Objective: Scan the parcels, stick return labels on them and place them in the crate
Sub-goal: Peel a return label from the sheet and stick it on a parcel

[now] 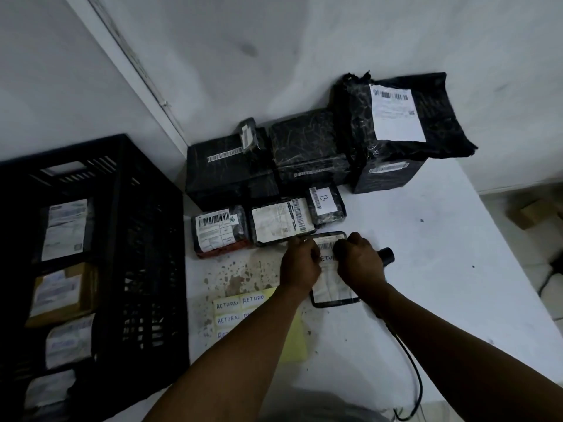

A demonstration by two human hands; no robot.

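A small black parcel (pixel 332 289) with a white shipping label lies on the white table (pixel 426 269) in front of me. A handwritten RETURN label (pixel 327 257) sits across its upper part, between my hands. My left hand (pixel 300 266) grips the parcel's left edge with curled fingers. My right hand (pixel 358 263) is curled over the label's right end and pinches it. The black scanner (pixel 386 255) lies just behind my right hand. A yellow sheet of RETURN labels (pixel 240 309) lies under my left forearm. The black crate (pixel 146 239) stands at the left with several parcels inside.
Several black-wrapped parcels (pixel 231 169) are stacked against the wall beyond my hands, the largest (pixel 396 126) at the right. Three smaller parcels (pixel 281 222) lie in a row just past the one I hold. The scanner cable (pixel 414 370) runs back toward me.
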